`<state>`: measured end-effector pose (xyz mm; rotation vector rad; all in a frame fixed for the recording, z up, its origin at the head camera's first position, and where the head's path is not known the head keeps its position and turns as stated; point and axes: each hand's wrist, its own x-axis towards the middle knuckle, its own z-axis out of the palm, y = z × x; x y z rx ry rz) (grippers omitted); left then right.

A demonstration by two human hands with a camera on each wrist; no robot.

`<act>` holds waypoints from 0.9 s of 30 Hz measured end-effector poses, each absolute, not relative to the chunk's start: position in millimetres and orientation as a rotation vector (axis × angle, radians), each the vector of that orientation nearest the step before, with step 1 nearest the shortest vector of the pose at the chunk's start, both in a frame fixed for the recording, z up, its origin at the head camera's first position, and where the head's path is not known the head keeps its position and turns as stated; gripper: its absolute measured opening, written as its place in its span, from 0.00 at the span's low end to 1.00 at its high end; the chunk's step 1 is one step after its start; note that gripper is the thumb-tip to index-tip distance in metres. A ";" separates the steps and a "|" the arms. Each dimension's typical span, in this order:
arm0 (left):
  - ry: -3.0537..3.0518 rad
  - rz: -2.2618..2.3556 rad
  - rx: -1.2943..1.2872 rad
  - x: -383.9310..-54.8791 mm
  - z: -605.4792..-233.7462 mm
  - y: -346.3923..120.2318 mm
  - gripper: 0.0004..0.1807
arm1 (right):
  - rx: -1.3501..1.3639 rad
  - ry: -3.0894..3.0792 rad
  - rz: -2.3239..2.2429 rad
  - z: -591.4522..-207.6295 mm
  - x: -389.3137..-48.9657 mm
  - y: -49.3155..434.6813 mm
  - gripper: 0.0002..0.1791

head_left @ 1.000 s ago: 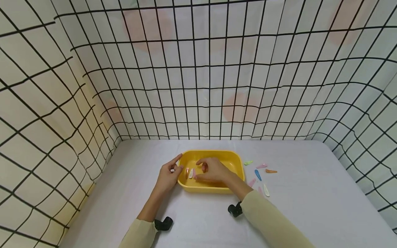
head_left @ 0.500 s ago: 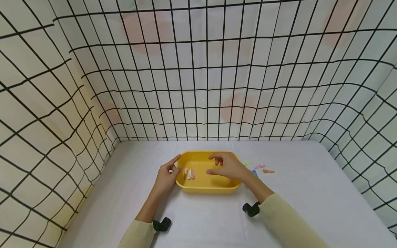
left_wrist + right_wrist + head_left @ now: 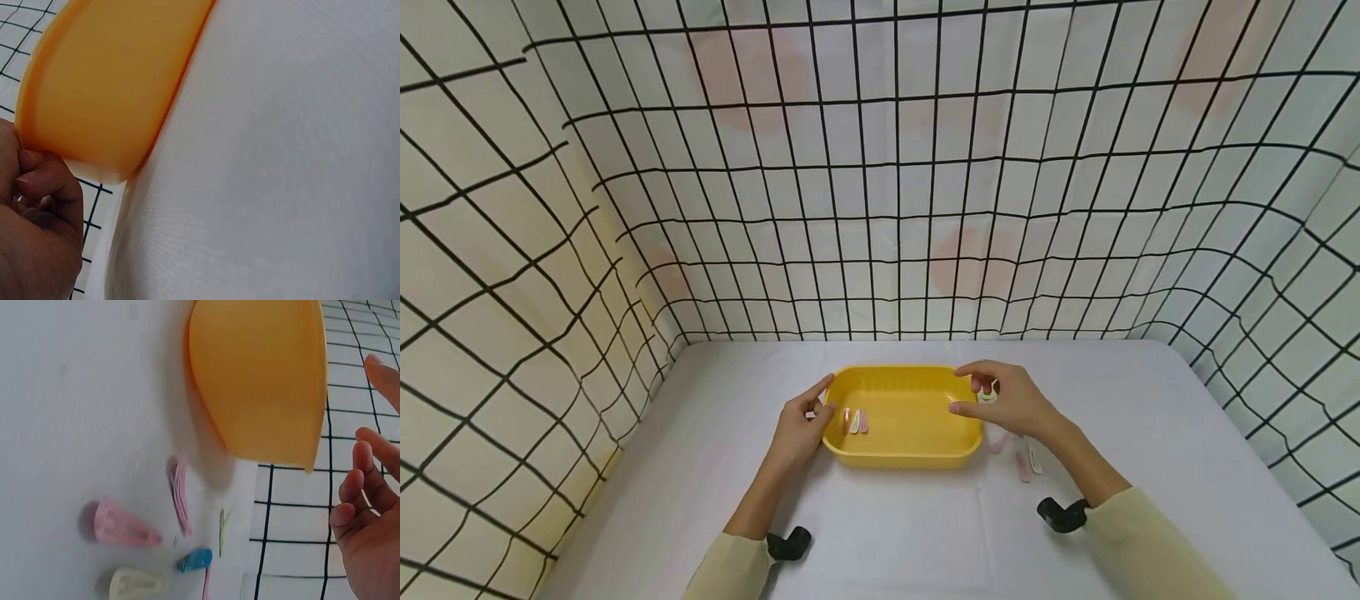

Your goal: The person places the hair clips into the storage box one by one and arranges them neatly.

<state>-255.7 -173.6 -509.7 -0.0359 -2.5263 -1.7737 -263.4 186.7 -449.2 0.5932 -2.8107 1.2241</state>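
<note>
A yellow plastic tray (image 3: 902, 461) rests on the white-covered table. My left hand (image 3: 800, 427) holds its left end, thumb and index finger at the rim, the other fingers curled. Inside, near that end, an orange (image 3: 846, 420), a white (image 3: 854, 422) and a pink hair clip (image 3: 863, 421) lie side by side. My right hand (image 3: 1011, 402) hovers at the tray's right end, thumb and fingers spread apart, holding nothing. Below it on the table are more clips: pink (image 3: 125, 526), white (image 3: 136, 584), blue (image 3: 195, 560) and green (image 3: 222, 534). The hand partly covers them in the head view.
A black wire grid (image 3: 895, 192) with white cloth behind it encloses the back and both sides of the table (image 3: 895, 533). A dark wrist camera (image 3: 790, 544) sits on the left wrist, another camera (image 3: 1063, 515) on the right.
My right hand has moved right, from beside the clips inside the tray to its right end above the loose clips. The pink clip stays in the tray. My left hand keeps its place.
</note>
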 end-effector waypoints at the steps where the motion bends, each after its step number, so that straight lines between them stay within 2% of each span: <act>1: -2.527 -1.776 -0.037 -255.7 -509.7 -173.6 0.28 | 0.584 -2.812 1.213 -449.4 -262.3 191.2 0.34; 9: -2.525 -1.792 -0.044 -256.0 -509.9 -173.1 0.28 | 0.538 -2.822 1.138 -455.7 -252.3 230.7 0.31; 27: -2.534 -1.761 -0.041 -254.9 -509.9 -173.2 0.28 | 0.455 -2.918 1.001 -489.9 -222.3 291.2 0.35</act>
